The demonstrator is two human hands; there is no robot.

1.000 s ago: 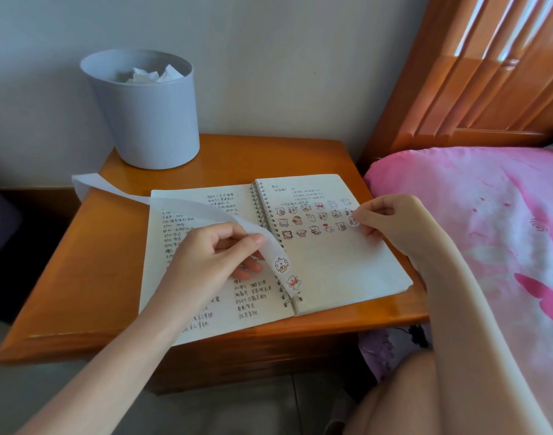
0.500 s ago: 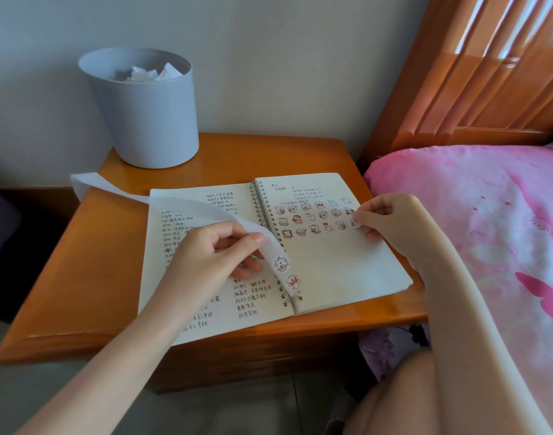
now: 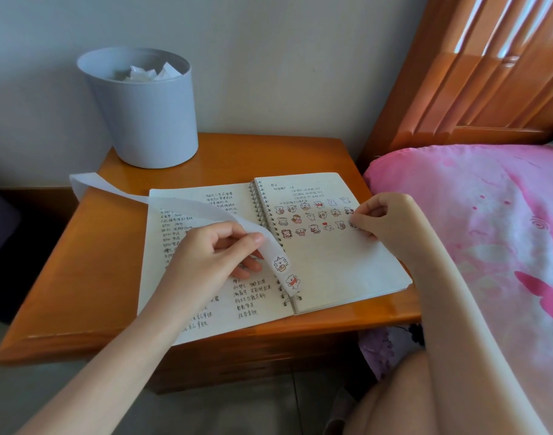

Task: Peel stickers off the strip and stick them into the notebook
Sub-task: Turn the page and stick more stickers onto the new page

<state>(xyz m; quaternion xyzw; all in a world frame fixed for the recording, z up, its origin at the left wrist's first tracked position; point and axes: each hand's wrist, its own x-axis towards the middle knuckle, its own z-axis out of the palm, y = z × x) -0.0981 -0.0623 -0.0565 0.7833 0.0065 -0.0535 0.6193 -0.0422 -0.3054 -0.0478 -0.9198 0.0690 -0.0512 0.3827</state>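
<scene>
A spiral notebook [image 3: 338,268] lies open on a wooden nightstand [image 3: 90,271]. Its right page carries three rows of small cartoon stickers [image 3: 313,216]; the left page is handwritten. My left hand [image 3: 212,255] pinches a long white backing strip [image 3: 181,204] between thumb and fingers over the left page. The strip runs off to the table's left edge, and two stickers [image 3: 286,271] remain on its near end by the spiral. My right hand [image 3: 382,218], fingers curled, presses its fingertips on the right page at the end of the sticker rows. Whether a sticker lies under the fingertips is hidden.
A pale grey bin [image 3: 143,111] with crumpled paper stands at the nightstand's back left corner against the wall. A bed with a pink cover [image 3: 476,221] and a wooden slatted headboard [image 3: 488,70] adjoins on the right. My knee [image 3: 391,400] is at the bottom.
Both hands stay almost where they were. The right fingertips remain at the right end of the sticker rows, and the strip keeps its place in the left hand.
</scene>
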